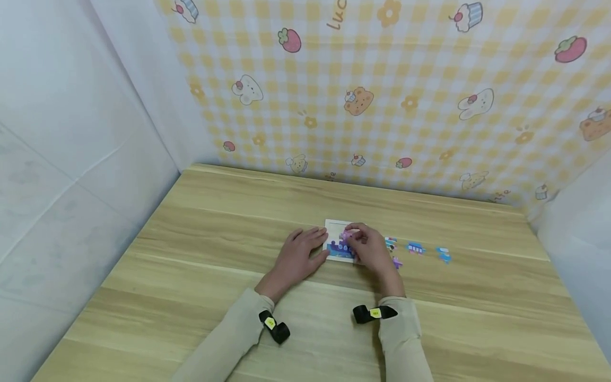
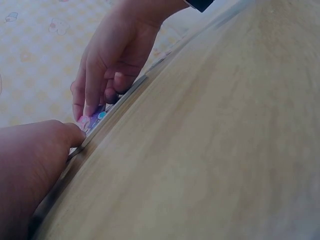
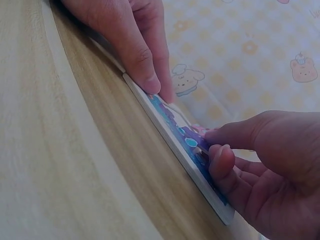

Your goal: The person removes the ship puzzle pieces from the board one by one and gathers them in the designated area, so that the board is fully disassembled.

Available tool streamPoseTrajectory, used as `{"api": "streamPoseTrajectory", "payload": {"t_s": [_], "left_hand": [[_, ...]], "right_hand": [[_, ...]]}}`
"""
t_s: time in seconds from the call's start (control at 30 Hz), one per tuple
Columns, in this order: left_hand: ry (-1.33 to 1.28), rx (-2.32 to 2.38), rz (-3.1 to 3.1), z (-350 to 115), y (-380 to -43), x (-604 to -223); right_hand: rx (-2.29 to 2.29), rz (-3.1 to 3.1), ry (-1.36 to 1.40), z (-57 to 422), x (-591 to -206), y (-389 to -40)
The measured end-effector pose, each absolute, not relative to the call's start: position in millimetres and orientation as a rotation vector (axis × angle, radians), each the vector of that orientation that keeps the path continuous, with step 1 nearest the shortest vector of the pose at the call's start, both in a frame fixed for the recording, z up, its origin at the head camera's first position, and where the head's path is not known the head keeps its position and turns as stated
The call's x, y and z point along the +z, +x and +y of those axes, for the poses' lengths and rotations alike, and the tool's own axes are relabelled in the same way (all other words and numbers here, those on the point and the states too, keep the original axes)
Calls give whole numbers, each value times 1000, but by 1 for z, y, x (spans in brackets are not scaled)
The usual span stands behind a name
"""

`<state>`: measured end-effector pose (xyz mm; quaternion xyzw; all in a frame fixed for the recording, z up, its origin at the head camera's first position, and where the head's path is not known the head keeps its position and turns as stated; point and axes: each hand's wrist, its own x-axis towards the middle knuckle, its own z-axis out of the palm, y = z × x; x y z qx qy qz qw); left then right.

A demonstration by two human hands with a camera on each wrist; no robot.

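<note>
The puzzle tray [image 1: 334,232] lies on the wooden table [image 1: 191,239] between the two hands, at about 2 o'clock from the left hand [image 1: 300,252] and 10 o'clock from the right hand [image 1: 372,248]. The left hand is spread, its fingers fairly straight, with the fingertips resting on the tray's 9 o'clock edge and the thumb at the corner near 7 o'clock. The right hand pinches a pink puzzle piece [image 1: 345,235] over the tray. Blue and purple joined pieces [image 1: 338,250] fill the tray's 6 o'clock side; pale board shows toward 11 o'clock.

From the right hand, a blue-and-white piece [image 1: 415,248] and a light-blue piece [image 1: 444,255] lie apart at 3 o'clock, and a purple piece [image 1: 397,262] lies close by at 4 o'clock.

On the checked cloth [image 1: 329,74], the letters "luc" stand at 12 o'clock from the tray, cut off by the top of the head view; a small word just above the table's far edge seems to end in "ife". Each sleeve's black strap [image 1: 361,314] carries a yellow label [image 1: 375,313], its print too small to read.
</note>
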<state>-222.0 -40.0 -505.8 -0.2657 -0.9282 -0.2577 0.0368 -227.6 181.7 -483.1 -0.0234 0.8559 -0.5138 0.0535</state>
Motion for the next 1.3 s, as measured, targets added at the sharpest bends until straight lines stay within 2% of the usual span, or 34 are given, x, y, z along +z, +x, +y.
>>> {"api": "streamPoseTrajectory", "payload": {"t_s": [0.8,1.3], "left_hand": [[-807,-817,-2882,-38,-227,-506],[-816,-794,-2890,-40,-224,-500]], "right_hand": [[-1739,2513,46,183,-484,-231],[-1722,2630,84,187,-466,-224]]}}
